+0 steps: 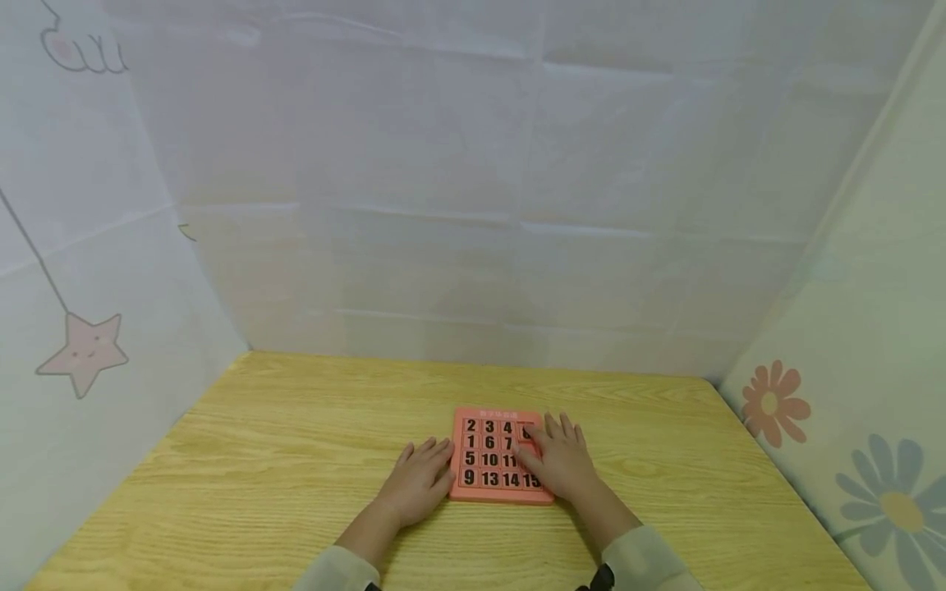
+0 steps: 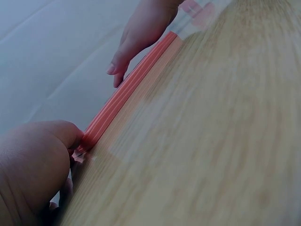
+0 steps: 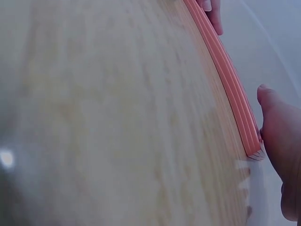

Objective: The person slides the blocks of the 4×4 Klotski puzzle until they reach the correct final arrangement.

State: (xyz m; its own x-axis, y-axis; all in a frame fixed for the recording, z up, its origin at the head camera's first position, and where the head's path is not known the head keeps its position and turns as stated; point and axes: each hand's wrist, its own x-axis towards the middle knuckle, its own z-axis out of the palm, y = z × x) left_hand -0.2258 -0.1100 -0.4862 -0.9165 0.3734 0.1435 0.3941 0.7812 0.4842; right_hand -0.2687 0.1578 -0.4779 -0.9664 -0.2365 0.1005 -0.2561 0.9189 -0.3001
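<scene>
A pink sliding number puzzle (image 1: 489, 496) with black numerals on its tiles lies flat on the wooden table. Its top rows read 2, 3, 4 and 1, 6, 7; the right column is partly hidden by fingers. My left hand (image 1: 420, 486) rests along the left edge, fingers extended, its thumb against the side of the frame (image 2: 113, 108). Over the right column is my right hand (image 1: 565, 466), index finger on the top right tile and thumb reaching in beside the 7. Its other fingers stretch past the right edge. From the right wrist, its thumb (image 3: 269, 96) shows above the puzzle's face.
The yellow wood-grain table (image 1: 310, 427) extends around the puzzle. Pale cloth walls (image 1: 414, 271) rise at its back and both sides, the left with a star (image 1: 84, 353), the right with printed flowers (image 1: 772, 404).
</scene>
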